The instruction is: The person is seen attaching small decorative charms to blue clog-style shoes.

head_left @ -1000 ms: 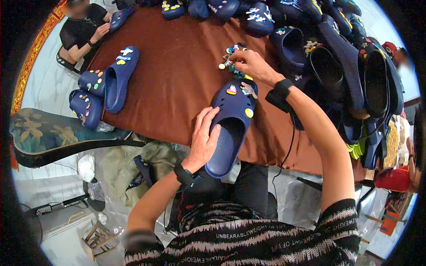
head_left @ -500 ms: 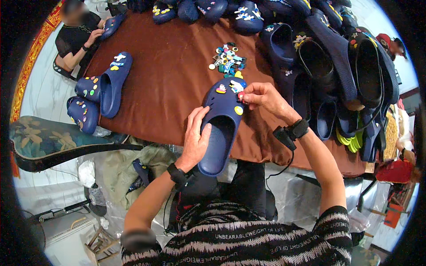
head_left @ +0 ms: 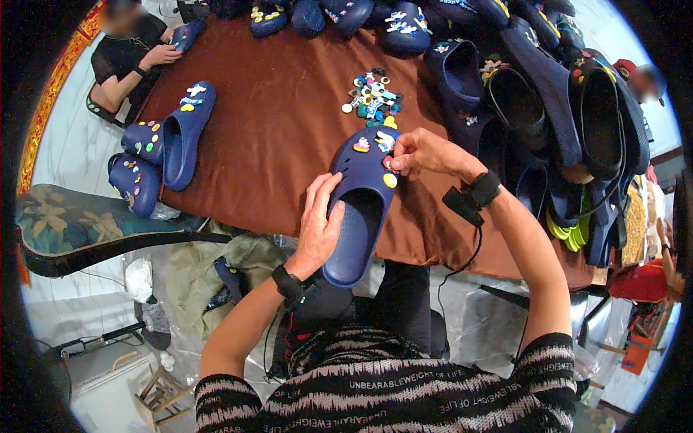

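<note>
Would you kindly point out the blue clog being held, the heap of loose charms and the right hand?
blue clog [head_left: 359, 216], head view, on the foot opening.
heap of loose charms [head_left: 372, 94], head view, at the middle of the heap.
right hand [head_left: 426, 153], head view, on the back of the hand.

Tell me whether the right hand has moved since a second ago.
Yes. The right hand has pulled back from the pile of small charms toward the person, and is now at the toe of the navy clog.

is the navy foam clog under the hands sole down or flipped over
Sole down: the navy foam clog shows its open foot cavity and charms, left hand steadying it, right hand at its toe.
</note>
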A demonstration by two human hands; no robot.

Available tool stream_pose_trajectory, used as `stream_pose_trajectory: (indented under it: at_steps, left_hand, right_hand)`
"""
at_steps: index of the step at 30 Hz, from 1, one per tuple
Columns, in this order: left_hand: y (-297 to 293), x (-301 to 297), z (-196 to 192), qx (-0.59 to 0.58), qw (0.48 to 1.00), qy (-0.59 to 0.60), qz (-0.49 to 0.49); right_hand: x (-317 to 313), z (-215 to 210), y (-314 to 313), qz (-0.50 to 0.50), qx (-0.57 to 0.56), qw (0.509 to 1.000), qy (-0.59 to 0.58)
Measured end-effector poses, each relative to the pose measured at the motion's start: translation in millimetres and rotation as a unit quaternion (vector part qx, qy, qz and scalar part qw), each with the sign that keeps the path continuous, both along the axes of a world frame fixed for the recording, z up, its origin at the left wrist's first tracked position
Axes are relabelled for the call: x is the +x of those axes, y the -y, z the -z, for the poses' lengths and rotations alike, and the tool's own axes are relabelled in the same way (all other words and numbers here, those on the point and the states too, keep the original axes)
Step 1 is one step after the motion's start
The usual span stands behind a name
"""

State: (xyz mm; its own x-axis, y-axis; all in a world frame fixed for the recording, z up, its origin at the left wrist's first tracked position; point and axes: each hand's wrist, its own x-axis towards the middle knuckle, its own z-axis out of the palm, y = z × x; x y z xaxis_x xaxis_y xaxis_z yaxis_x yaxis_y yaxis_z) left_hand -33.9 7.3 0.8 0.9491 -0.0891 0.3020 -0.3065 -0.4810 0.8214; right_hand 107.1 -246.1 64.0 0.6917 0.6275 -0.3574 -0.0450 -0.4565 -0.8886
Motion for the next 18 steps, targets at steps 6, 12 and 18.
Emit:
stream_pose_trajectory:
  at_steps: [6, 12, 18]
  left_hand:
    - [-0.3, 0.5, 1.6, 0.001, 1.000, -0.004, -0.003]
    - [0.8, 1.2, -0.8, 0.003, 1.000, -0.008, -0.005]
    - [0.3, 0.8, 3.9, 0.001, 1.000, -0.010, -0.006]
  right_hand:
    - [6.7, -27.1, -17.7, -0.028, -0.162, 0.986, 0.026]
    - [12.7, -26.6, -24.6, -0.033, -0.245, 0.968, 0.049]
    - [1.9, -22.1, -28.7, -0.056, -0.290, 0.947, 0.123]
